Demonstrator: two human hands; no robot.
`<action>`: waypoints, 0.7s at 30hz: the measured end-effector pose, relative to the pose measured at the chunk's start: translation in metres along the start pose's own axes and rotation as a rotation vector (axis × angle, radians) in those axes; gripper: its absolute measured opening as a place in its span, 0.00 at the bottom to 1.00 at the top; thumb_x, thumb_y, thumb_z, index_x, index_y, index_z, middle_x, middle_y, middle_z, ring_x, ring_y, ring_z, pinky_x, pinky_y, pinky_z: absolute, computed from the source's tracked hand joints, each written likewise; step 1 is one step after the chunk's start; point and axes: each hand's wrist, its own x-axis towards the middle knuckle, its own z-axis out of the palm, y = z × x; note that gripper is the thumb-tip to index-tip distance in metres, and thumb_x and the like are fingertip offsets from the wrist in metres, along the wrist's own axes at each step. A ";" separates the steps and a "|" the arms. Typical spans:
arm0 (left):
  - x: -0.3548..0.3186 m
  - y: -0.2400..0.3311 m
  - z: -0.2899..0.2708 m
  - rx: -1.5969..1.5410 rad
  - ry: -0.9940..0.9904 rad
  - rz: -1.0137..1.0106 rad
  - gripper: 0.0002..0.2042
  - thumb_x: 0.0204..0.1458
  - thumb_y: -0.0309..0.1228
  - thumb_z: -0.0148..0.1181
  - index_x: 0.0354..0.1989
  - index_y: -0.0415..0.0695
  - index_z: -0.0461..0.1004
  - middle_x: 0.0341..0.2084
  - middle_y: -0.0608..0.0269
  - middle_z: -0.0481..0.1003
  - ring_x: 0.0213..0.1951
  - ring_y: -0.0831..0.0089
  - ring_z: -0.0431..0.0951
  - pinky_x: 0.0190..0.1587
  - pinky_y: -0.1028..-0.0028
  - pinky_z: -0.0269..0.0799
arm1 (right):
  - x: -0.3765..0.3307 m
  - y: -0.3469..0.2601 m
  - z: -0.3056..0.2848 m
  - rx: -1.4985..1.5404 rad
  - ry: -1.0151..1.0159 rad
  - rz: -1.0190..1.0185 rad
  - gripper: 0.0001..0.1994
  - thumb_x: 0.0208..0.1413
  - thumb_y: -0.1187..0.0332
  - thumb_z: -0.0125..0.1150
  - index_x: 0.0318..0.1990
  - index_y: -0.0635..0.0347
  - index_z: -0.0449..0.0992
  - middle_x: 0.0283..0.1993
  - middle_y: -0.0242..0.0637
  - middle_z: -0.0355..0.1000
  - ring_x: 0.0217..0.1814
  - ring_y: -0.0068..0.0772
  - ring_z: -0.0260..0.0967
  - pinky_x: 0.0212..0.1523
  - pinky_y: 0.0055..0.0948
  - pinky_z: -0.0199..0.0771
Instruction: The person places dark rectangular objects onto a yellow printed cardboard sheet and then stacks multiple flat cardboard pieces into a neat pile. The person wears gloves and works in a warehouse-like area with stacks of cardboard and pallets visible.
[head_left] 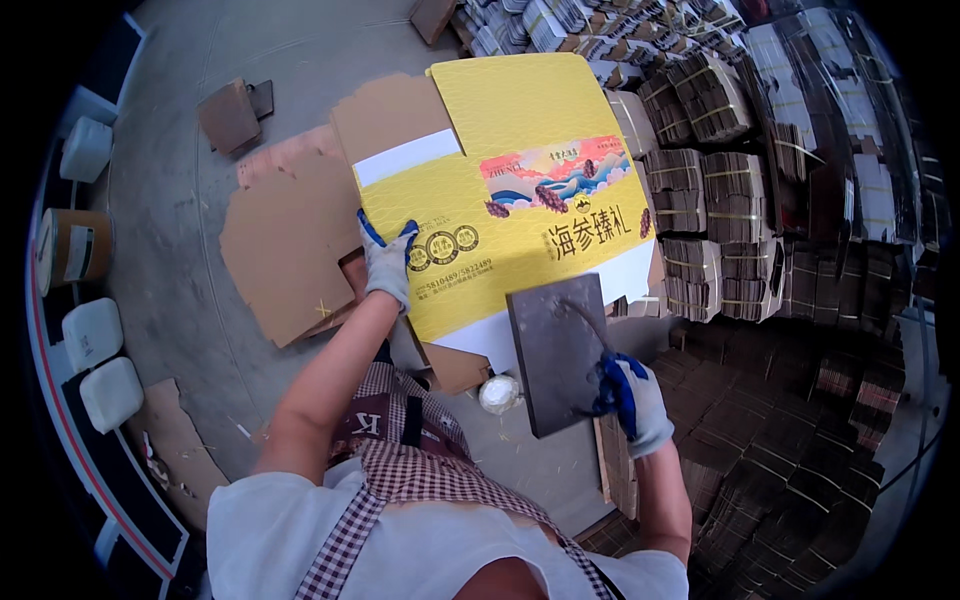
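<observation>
A flat die-cut yellow cardboard box blank [520, 105] with printed pictures and lettering lies in front of me, atop other cardboard. On its left part rests my left hand [388, 262], in a white glove with blue fingertips, its fingers spread. My right hand [635, 400], gloved the same way, is closed around the bent rod handle of a dark rectangular plate [550, 350]. This plate is tilted at the near right edge of the yellow blank and covers part of it. Whether the plate touches the blank I cannot tell.
Plain brown cardboard blanks [285, 240] lie left of the yellow one. A round whitish object [500, 394] sits beside the plate. Strapped cardboard bundles [735, 190] are stacked along the right. White jugs [92, 332] and a brown drum [75, 247] stand at the far left.
</observation>
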 end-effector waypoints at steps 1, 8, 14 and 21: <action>0.001 -0.007 -0.003 0.046 0.017 0.017 0.49 0.48 0.17 0.68 0.75 0.52 0.44 0.57 0.55 0.71 0.49 0.68 0.78 0.48 0.69 0.77 | 0.018 -0.013 0.015 -0.033 -0.054 -0.021 0.13 0.65 0.62 0.57 0.42 0.65 0.77 0.25 0.31 0.68 0.22 0.21 0.63 0.26 0.25 0.67; -0.004 -0.008 0.006 0.081 0.012 -0.025 0.49 0.49 0.21 0.70 0.76 0.50 0.43 0.59 0.54 0.70 0.53 0.67 0.76 0.53 0.71 0.75 | 0.150 -0.091 0.112 -0.131 -0.156 -0.193 0.14 0.65 0.60 0.55 0.45 0.61 0.79 0.28 0.30 0.71 0.23 0.21 0.64 0.25 0.24 0.68; -0.014 0.014 0.015 0.108 0.059 -0.057 0.46 0.52 0.19 0.65 0.76 0.50 0.43 0.60 0.56 0.69 0.55 0.69 0.74 0.56 0.70 0.73 | 0.189 -0.108 0.134 -0.202 -0.148 -0.146 0.13 0.65 0.60 0.54 0.38 0.60 0.78 0.26 0.29 0.69 0.23 0.21 0.63 0.23 0.23 0.66; -0.004 0.009 0.012 0.019 0.024 -0.114 0.46 0.53 0.17 0.64 0.76 0.52 0.40 0.58 0.57 0.70 0.54 0.68 0.76 0.54 0.70 0.75 | 0.171 -0.102 0.132 -0.066 -0.098 -0.086 0.14 0.66 0.59 0.55 0.40 0.61 0.79 0.26 0.28 0.68 0.22 0.19 0.63 0.23 0.22 0.65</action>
